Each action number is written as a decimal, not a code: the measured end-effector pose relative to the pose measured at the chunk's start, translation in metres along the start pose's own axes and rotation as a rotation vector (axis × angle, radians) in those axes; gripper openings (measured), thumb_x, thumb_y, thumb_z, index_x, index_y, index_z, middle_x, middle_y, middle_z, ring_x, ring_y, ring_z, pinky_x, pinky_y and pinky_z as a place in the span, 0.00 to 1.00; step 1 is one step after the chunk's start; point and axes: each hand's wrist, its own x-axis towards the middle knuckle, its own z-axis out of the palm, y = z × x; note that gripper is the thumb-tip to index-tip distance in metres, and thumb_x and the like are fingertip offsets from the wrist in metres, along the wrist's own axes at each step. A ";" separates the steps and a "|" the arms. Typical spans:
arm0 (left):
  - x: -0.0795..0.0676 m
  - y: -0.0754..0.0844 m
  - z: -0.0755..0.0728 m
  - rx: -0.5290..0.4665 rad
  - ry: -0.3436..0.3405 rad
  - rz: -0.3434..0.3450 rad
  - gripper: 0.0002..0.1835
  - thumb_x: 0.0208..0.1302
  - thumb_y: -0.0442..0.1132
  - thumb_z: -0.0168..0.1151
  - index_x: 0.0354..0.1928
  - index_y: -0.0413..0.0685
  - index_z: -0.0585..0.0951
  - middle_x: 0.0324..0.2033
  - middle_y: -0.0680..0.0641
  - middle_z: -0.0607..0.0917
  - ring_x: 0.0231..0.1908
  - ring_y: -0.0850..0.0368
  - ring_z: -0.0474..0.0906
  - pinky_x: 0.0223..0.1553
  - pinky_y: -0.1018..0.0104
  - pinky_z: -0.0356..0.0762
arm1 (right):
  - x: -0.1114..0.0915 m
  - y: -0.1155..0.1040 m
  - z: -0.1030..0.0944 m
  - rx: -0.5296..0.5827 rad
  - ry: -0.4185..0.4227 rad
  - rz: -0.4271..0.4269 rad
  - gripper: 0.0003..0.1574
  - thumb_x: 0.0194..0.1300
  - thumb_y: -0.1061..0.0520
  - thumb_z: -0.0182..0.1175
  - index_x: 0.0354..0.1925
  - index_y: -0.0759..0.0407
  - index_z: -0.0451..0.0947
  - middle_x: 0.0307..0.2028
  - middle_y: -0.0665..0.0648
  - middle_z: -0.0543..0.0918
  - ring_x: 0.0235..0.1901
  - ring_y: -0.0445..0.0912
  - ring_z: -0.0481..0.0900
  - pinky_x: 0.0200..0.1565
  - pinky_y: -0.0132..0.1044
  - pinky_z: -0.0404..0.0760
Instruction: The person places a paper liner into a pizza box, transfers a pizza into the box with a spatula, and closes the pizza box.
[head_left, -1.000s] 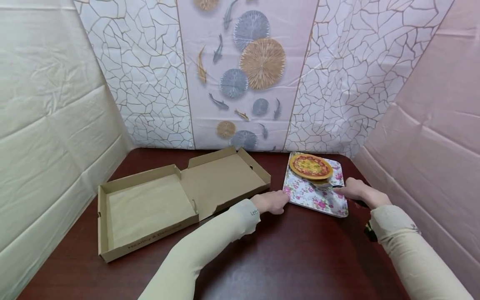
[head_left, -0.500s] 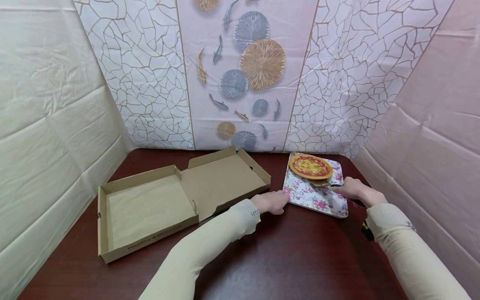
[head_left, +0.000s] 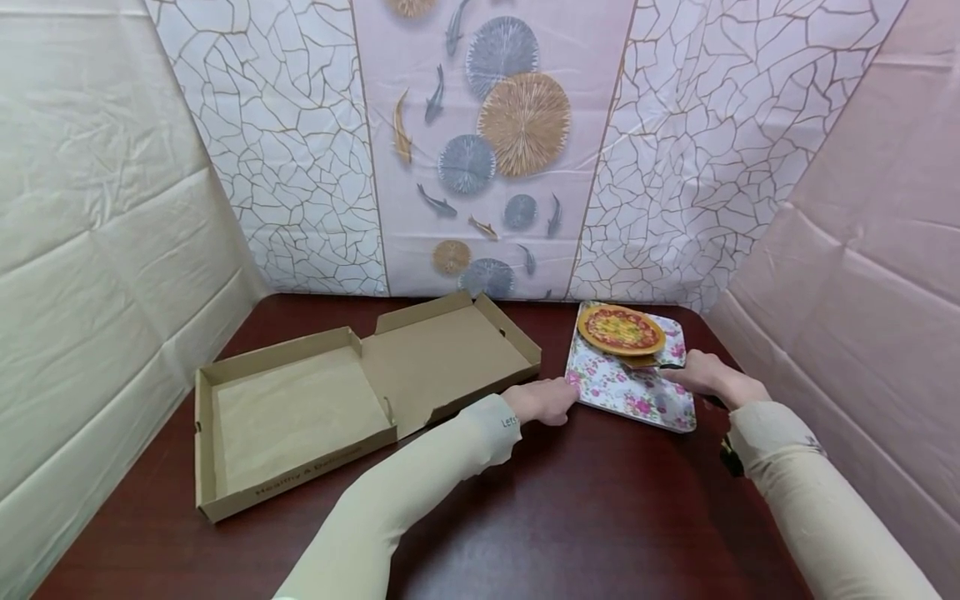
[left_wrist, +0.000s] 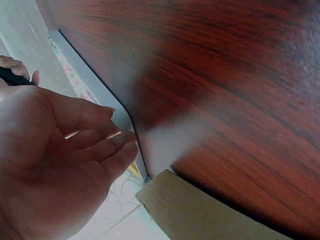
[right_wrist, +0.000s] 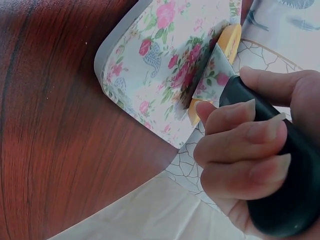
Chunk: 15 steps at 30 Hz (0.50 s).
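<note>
A round pizza (head_left: 621,329) with an orange-brown rim lies toward the back of a white floral board (head_left: 637,407) at the right. My right hand (head_left: 705,372) grips the black handle (right_wrist: 282,217) of a pizza server, fingers curled round it. Its shiny blade (right_wrist: 214,75) reaches under the pizza's near edge, which looks raised off the board and casts a shadow there. At the board's near left corner, my left hand (head_left: 546,402) pinches the edge between thumb and fingers, as the left wrist view shows.
An opened cardboard pizza box (head_left: 296,483) lies left on the dark red wooden table (head_left: 570,517), paper lining in its base. Its lid (head_left: 450,350) spreads right, close to my left hand. Patterned cloth (head_left: 300,167) hangs behind the table, with plain cloth at both sides.
My right hand and the server have shifted slightly forward and to the left. The left hand, board and box stay in place.
</note>
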 end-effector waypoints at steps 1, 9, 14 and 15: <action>0.000 0.000 0.000 0.002 0.003 0.003 0.08 0.68 0.38 0.56 0.47 0.49 0.78 0.43 0.51 0.80 0.40 0.61 0.73 0.40 0.69 0.71 | 0.000 0.000 0.000 0.004 -0.004 0.005 0.33 0.70 0.42 0.49 0.38 0.76 0.69 0.27 0.65 0.76 0.19 0.47 0.77 0.24 0.37 0.75; -0.003 0.000 -0.001 0.001 -0.002 0.023 0.09 0.68 0.38 0.56 0.48 0.48 0.77 0.43 0.50 0.80 0.40 0.61 0.73 0.40 0.69 0.71 | 0.001 -0.001 0.002 0.028 -0.019 0.017 0.40 0.70 0.42 0.48 0.51 0.83 0.61 0.32 0.69 0.76 0.18 0.47 0.77 0.22 0.37 0.76; -0.004 0.002 -0.002 0.006 -0.003 0.009 0.08 0.68 0.38 0.57 0.47 0.48 0.78 0.43 0.50 0.80 0.39 0.61 0.73 0.39 0.69 0.71 | 0.002 0.000 0.002 0.011 0.002 -0.005 0.41 0.70 0.41 0.48 0.51 0.83 0.63 0.33 0.70 0.76 0.22 0.50 0.78 0.25 0.39 0.76; -0.004 0.002 -0.002 0.008 -0.004 0.006 0.08 0.68 0.38 0.57 0.47 0.49 0.78 0.43 0.51 0.80 0.39 0.61 0.72 0.39 0.70 0.71 | 0.003 0.000 0.002 0.005 0.009 -0.012 0.40 0.69 0.41 0.49 0.50 0.83 0.64 0.34 0.71 0.77 0.24 0.51 0.79 0.27 0.39 0.77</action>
